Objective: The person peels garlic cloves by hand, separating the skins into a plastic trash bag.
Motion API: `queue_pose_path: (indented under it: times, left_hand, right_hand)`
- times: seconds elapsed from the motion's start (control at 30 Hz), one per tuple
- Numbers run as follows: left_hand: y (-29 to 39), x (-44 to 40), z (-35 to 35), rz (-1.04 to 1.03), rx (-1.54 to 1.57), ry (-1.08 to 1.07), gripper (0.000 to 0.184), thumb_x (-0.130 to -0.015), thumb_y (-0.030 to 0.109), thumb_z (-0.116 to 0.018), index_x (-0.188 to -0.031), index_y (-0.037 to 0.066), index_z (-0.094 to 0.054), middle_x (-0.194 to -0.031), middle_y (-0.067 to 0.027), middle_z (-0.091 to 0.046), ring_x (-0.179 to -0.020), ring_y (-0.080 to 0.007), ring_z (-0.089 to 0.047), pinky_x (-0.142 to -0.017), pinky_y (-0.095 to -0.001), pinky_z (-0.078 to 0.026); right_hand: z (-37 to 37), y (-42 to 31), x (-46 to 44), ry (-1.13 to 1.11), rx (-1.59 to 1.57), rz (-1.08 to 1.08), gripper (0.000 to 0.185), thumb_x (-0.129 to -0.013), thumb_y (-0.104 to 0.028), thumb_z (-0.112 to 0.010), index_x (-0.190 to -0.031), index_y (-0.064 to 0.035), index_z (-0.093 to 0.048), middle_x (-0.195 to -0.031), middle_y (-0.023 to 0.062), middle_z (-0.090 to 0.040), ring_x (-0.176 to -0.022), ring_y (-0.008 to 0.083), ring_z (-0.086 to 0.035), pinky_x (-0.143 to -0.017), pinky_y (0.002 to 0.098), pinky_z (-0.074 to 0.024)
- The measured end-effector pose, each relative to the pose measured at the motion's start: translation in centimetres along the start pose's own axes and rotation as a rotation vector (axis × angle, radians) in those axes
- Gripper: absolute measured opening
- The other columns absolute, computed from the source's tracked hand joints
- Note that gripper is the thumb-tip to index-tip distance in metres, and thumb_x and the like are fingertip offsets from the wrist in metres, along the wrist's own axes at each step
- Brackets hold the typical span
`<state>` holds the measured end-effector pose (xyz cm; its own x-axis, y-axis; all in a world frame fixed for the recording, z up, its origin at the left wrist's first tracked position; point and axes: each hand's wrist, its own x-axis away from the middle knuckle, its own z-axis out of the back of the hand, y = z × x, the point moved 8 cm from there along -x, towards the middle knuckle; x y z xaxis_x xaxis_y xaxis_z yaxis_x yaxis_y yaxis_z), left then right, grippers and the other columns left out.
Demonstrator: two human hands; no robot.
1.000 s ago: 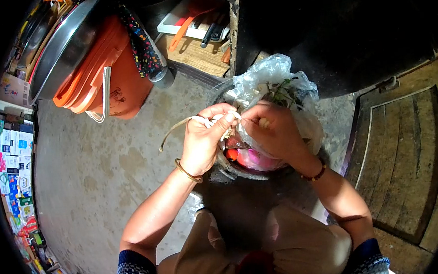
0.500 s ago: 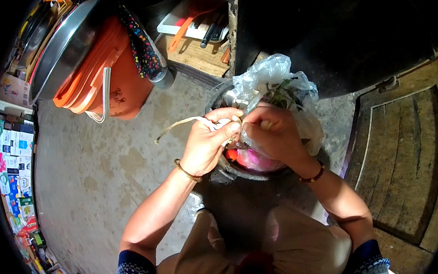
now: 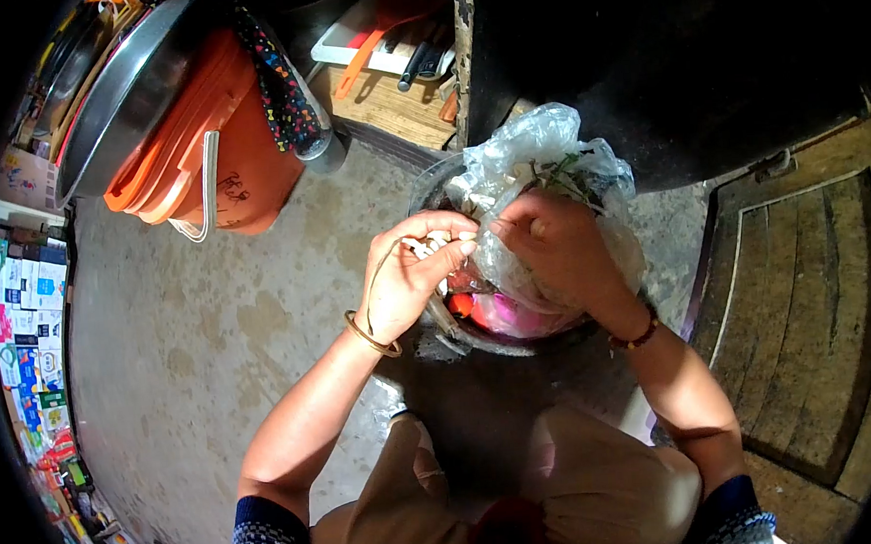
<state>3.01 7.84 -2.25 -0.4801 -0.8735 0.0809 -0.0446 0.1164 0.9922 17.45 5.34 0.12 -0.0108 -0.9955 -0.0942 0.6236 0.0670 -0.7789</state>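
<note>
My left hand [image 3: 401,284] is closed around white garlic [image 3: 438,240], with the cloves showing between thumb and fingers. A thin dry garlic stalk [image 3: 380,265] hangs back over that hand towards the wrist. Just to its right, my right hand [image 3: 564,254] is closed, its fingers curled around a pale piece like a garlic clove [image 3: 536,228], mostly hidden. Both hands are over a round bin lined with a clear plastic bag [image 3: 532,131]. Inside are green and brown scraps [image 3: 564,174], and something red [image 3: 460,304] and a pink wrapper [image 3: 518,315] show at the near side.
An orange bucket [image 3: 239,154] with a metal basin [image 3: 131,96] leaning on it stands at the upper left. Behind is a low shelf [image 3: 375,101] with a white tray of utensils. A wooden door panel [image 3: 797,320] lies to the right, and damp patches mark the concrete floor [image 3: 233,384].
The stalk, which stuck out to the left, now lies back along my left hand. My right hand has drawn slightly up and away from the left one.
</note>
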Motion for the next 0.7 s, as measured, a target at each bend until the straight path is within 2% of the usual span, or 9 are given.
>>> queue_pose_path:
  times: [0.07,0.1,0.13,0.17,0.23,0.3,0.37,0.5,0.7]
  left_hand:
    - [0.4,-0.1,0.0,-0.028,-0.075,0.026,0.017,-0.074,0.003,-0.067,-0.091,0.003,-0.063,-0.082,0.0004,-0.060,-0.075,-0.0080,-0.055,-0.067,-0.0215,-0.044]
    - [1.7,-0.1,0.0,-0.187,-0.256,0.058,0.016,-0.073,0.002,-0.067,-0.089,0.004,-0.063,-0.080,-0.0012,-0.059,-0.073,-0.0096,-0.056,-0.063,-0.0224,-0.045]
    - [3.1,0.1,-0.2,-0.348,-0.438,0.090,0.016,-0.072,0.001,-0.067,-0.087,0.005,-0.064,-0.078,-0.0028,-0.059,-0.071,-0.0111,-0.057,-0.059,-0.0234,-0.045]
    - [3.2,0.1,-0.2,-0.348,-0.438,0.090,0.016,-0.072,0.001,-0.067,-0.087,0.005,-0.064,-0.078,-0.0028,-0.059,-0.071,-0.0111,-0.057,-0.059,-0.0234,-0.045]
    - [4.1,0.4,-0.6,-0.436,-0.545,0.095,0.017,-0.069,0.000,-0.068,-0.084,0.005,-0.066,-0.082,-0.0053,-0.060,-0.079,-0.0162,-0.058,-0.067,-0.0264,-0.046]
    - [4.2,0.4,-0.7,-0.481,-0.578,0.099,0.016,-0.067,0.001,-0.069,-0.083,0.006,-0.066,-0.082,-0.0066,-0.060,-0.078,-0.0195,-0.058,-0.068,-0.0280,-0.046]
    - [4.9,0.9,-1.0,-0.629,-0.638,0.109,0.017,-0.065,0.003,-0.070,-0.081,0.004,-0.064,-0.078,-0.0065,-0.058,-0.072,-0.0223,-0.056,-0.064,-0.0296,-0.046]
    - [5.1,1.3,-1.3,-0.683,-0.706,0.118,0.016,-0.065,0.003,-0.070,-0.079,0.004,-0.063,-0.077,-0.0068,-0.058,-0.071,-0.0235,-0.055,-0.063,-0.0310,-0.046]
    - [5.5,1.7,-1.5,-0.738,-0.755,0.126,0.015,-0.064,0.002,-0.069,-0.077,0.004,-0.062,-0.076,-0.0066,-0.057,-0.070,-0.0233,-0.054,-0.062,-0.0312,-0.045]
  right_hand:
    - [-0.1,0.2,0.2,0.086,0.013,0.020,0.024,-0.080,-0.027,-0.055,-0.078,-0.0044,-0.061,-0.071,0.0131,-0.061,-0.068,0.0279,-0.059,-0.063,0.0332,-0.0461]
    - [-0.1,-0.1,0.2,0.084,0.012,0.018,0.024,-0.080,-0.027,-0.055,-0.078,-0.0044,-0.061,-0.071,0.0131,-0.061,-0.068,0.0279,-0.059,-0.063,0.0332,-0.0461]
    - [-0.2,-0.5,0.2,0.032,-0.068,0.006,0.019,-0.079,-0.023,-0.061,-0.082,-0.0042,-0.062,-0.071,0.0074,-0.060,-0.066,0.0175,-0.055,-0.062,0.0276,-0.0441]
    - [-0.4,-0.8,0.1,-0.020,-0.148,-0.007,0.016,-0.077,-0.018,-0.066,-0.085,-0.0041,-0.062,-0.070,0.0016,-0.059,-0.064,0.0071,-0.051,-0.060,0.0220,-0.0421]
    - [-0.5,-0.6,0.0,-0.073,-0.236,-0.070,0.016,-0.077,-0.017,-0.066,-0.085,-0.0031,-0.062,-0.072,0.0010,-0.060,-0.066,0.0064,-0.051,-0.062,0.0214,-0.0419]
    - [-1.0,-0.1,0.2,-0.126,-0.322,-0.135,0.016,-0.077,-0.016,-0.066,-0.085,-0.0021,-0.063,-0.074,0.0004,-0.061,-0.068,0.0057,-0.051,-0.063,0.0208,-0.0418]
    - [-1.5,0.5,0.3,-0.128,-0.484,-0.146,0.014,-0.078,-0.013,-0.065,-0.083,0.0000,-0.062,-0.076,-0.0002,-0.060,-0.071,0.0049,-0.051,-0.066,0.0196,-0.0411]
    - [-2.1,1.3,0.5,-0.159,-0.549,-0.147,0.012,-0.078,-0.011,-0.064,-0.082,0.0005,-0.062,-0.077,0.0005,-0.061,-0.072,0.0050,-0.051,-0.067,0.0188,-0.0408]
    - [-2.1,0.8,0.5,-0.143,-0.441,-0.118,0.009,-0.077,-0.009,-0.063,-0.081,-0.0007,-0.063,-0.075,0.0003,-0.061,-0.072,0.0056,-0.052,-0.068,0.0196,-0.0415]
